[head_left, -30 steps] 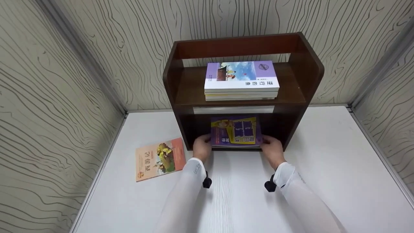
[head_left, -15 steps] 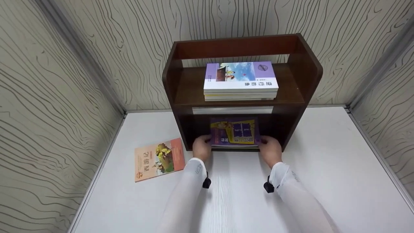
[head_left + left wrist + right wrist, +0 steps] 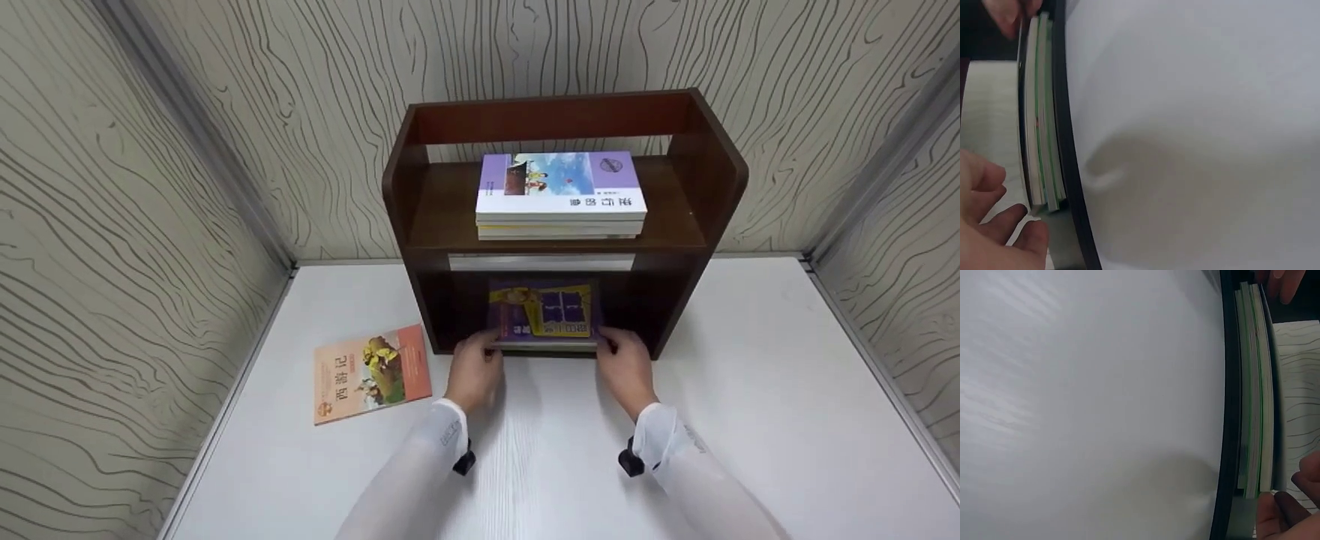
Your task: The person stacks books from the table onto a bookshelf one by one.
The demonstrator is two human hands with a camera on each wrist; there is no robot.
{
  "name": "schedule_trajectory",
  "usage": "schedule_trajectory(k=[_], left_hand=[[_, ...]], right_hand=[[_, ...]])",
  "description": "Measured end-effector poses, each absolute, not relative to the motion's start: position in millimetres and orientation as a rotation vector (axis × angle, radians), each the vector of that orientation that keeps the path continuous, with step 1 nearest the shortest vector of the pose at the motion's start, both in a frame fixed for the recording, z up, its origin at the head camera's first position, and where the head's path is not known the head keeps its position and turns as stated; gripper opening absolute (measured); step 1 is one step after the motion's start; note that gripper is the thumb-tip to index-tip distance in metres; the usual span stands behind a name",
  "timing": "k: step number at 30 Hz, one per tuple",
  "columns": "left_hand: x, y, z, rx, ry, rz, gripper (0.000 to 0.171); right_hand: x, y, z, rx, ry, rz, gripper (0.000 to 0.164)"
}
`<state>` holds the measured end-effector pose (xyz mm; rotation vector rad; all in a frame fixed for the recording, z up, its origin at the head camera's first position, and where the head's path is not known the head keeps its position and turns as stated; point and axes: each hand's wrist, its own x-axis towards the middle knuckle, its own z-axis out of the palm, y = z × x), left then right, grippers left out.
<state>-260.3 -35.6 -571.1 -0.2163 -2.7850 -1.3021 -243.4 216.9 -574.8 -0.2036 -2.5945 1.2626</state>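
A stack of books topped by a purple and yellow book (image 3: 555, 309) lies flat on the lower shelf of a dark brown bookshelf (image 3: 724, 195). My left hand (image 3: 476, 369) is at the stack's front left corner. In the left wrist view its fingers (image 3: 1008, 222) are loosely bent beside the end of the stack, gripping nothing. My right hand (image 3: 626, 369) is at the front right corner. In the right wrist view its fingertips (image 3: 1266, 506) lie against or very near the lower end of the stack (image 3: 1258, 394); contact is hard to tell.
Another stack with a purple and white book (image 3: 561, 184) on top lies on the upper shelf. An orange book (image 3: 373, 373) lies on the white table (image 3: 787, 420), left of the bookshelf. Patterned walls (image 3: 172, 187) stand behind and at both sides.
Both hands have drawn back slightly toward me from the sides of the lower stack, the left one more plainly. The books stay on the shelf. The view has shifted a little.
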Motion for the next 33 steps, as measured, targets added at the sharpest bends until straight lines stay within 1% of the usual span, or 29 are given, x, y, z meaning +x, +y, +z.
schedule_trajectory(k=[3, 8, 13, 18, 25, 29, 33], left_hand=[[-241.6, -46.0, -574.9, -0.312, -2.838, -1.197, 0.038], [-215.6, -81.5, -582.0, -0.440, -2.885, -0.918, 0.037], [-203.9, -124.6, -586.5, -0.426, -2.902, -0.704, 0.038], [-204.3, -157.9, -588.8, -0.305, -2.882, -0.613, 0.037], [-219.9, -195.3, -591.5, -0.176, -2.938, -0.383, 0.051], [-224.9, -217.2, -597.9, -0.076, -2.978, -0.350, 0.054], [-222.4, -235.6, -608.1, 0.029, -3.042, -0.338, 0.060]], right_hand=[[-232.5, 217.6, -573.9, -0.161, -2.602, 1.249, 0.031], [-212.6, 221.4, -574.4, -0.071, -2.634, 1.215, 0.038], [-192.1, 226.5, -578.3, 0.049, -2.676, 1.099, 0.044], [-174.8, 228.2, -582.9, 0.151, -2.701, 0.942, 0.050], [-159.5, 224.2, -585.7, 0.261, -2.756, 0.750, 0.057], [-154.5, 212.5, -584.6, 0.332, -2.782, 0.657, 0.060], [-146.4, 191.4, -587.2, 0.442, -2.832, 0.554, 0.062]])
